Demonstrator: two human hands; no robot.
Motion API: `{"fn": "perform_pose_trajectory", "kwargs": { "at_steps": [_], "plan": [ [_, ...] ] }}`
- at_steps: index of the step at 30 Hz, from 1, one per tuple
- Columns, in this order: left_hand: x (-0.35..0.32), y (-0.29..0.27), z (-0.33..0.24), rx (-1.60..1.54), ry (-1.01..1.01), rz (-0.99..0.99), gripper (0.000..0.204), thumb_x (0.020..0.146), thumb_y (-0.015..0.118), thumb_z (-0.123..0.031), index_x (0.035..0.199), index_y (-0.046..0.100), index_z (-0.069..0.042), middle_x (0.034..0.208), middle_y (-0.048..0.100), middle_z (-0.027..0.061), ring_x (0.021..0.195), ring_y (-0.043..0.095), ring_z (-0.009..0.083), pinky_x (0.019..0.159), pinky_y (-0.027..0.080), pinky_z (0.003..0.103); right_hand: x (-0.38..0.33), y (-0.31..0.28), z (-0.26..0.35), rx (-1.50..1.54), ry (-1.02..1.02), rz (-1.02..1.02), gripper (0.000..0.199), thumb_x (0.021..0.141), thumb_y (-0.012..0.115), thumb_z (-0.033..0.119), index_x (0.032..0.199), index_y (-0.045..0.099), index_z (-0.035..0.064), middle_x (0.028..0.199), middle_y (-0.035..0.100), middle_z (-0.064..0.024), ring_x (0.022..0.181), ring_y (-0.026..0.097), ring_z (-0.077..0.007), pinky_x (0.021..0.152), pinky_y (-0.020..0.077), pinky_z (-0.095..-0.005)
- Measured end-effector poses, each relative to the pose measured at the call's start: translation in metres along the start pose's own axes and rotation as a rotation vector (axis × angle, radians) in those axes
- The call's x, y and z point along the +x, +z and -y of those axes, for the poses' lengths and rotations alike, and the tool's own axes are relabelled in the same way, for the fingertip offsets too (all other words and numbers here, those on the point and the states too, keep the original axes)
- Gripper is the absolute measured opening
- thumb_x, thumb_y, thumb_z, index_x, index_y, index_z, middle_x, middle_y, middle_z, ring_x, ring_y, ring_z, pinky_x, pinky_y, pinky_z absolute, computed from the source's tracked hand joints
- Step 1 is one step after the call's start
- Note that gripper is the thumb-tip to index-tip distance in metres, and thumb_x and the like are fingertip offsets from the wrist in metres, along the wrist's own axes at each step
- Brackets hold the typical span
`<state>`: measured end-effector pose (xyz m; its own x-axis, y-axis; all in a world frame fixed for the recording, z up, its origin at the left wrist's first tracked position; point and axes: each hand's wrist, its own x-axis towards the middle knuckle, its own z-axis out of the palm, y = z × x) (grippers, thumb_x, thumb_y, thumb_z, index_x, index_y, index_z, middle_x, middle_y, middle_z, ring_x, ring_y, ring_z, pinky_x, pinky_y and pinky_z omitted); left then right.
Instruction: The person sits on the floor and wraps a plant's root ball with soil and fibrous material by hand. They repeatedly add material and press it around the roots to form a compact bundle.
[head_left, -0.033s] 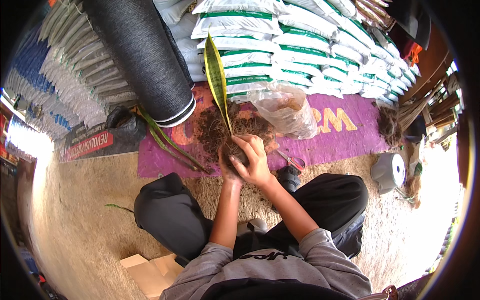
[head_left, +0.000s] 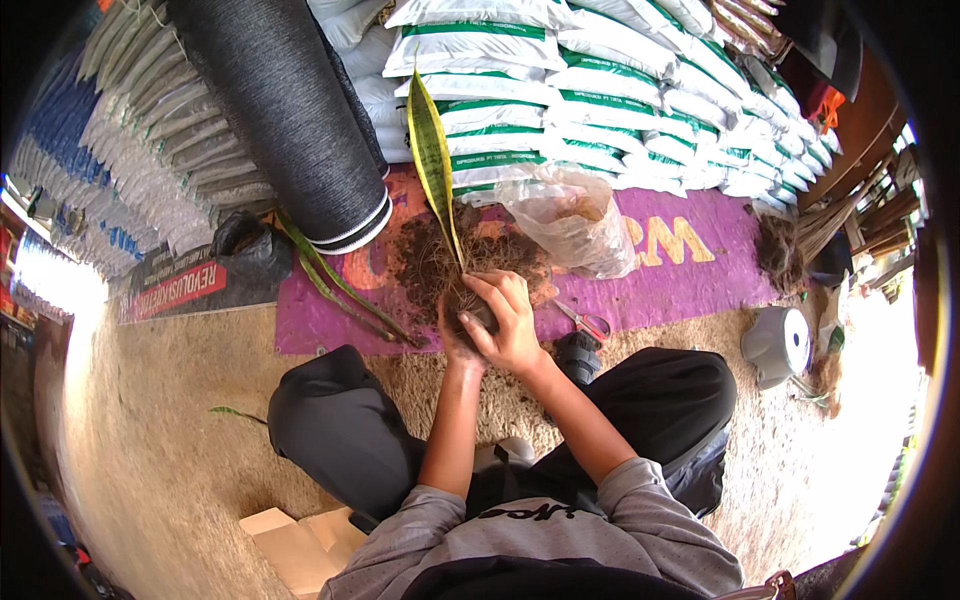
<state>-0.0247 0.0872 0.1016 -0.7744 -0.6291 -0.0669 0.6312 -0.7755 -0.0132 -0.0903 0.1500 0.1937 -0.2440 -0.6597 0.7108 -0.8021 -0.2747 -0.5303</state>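
Observation:
A snake plant (head_left: 431, 150) with one tall yellow-edged leaf stands between my hands, leaning slightly left. My left hand (head_left: 458, 340) cups the dark, soil-covered root ball (head_left: 466, 303) from the left and below. Over its right side curls my right hand (head_left: 508, 320), its thumb pressed on the soil. Much of the root ball is covered by my fingers. Behind it, loose brown soil and fine roots (head_left: 410, 262) lie heaped on a purple banner (head_left: 650, 290). Just right of my right hand rest red-handled scissors (head_left: 596, 326).
A clear plastic bag (head_left: 575, 225) stands right of the soil. Long cut leaves (head_left: 345, 290) lie to the left, near a black plastic bag (head_left: 250, 245). A big black roll of netting (head_left: 275, 110) and stacked white sacks (head_left: 500, 100) rise behind. A grey pot (head_left: 775, 345) lies far right.
The leaf tip has shifted very slightly left. Both hands keep the same hold on the root ball.

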Motion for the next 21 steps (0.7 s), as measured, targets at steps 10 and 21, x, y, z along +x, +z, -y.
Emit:
{"fn": "perform_pose_trajectory", "kwargs": {
  "at_steps": [10,21],
  "plan": [
    [0.005,0.026,0.004,0.652,0.3,-0.25,0.049,0.094,0.034,-0.043,0.12,0.046,-0.004,0.115,0.051,0.0097,0.105,0.051,0.0215,0.091,0.042,0.036,0.007,0.006,-0.014,0.126,0.309,0.0,0.052,0.077,0.065,0.028,0.119,0.049,0.0006,0.111,0.053,-0.0162,0.109,0.047,-0.0333,0.097,0.0322,-0.044],
    [0.002,0.056,0.016,0.574,0.347,-0.394,0.054,0.094,0.032,-0.048,0.126,0.044,-0.007,0.122,0.05,0.0083,0.111,0.05,0.0212,0.094,0.04,0.037,0.007,0.008,-0.012,0.533,0.526,-0.178,0.042,0.077,0.066,0.011,0.114,0.052,-0.0021,0.103,0.058,-0.0135,0.098,0.055,-0.0204,0.088,0.0427,-0.0324]
  ]
}}
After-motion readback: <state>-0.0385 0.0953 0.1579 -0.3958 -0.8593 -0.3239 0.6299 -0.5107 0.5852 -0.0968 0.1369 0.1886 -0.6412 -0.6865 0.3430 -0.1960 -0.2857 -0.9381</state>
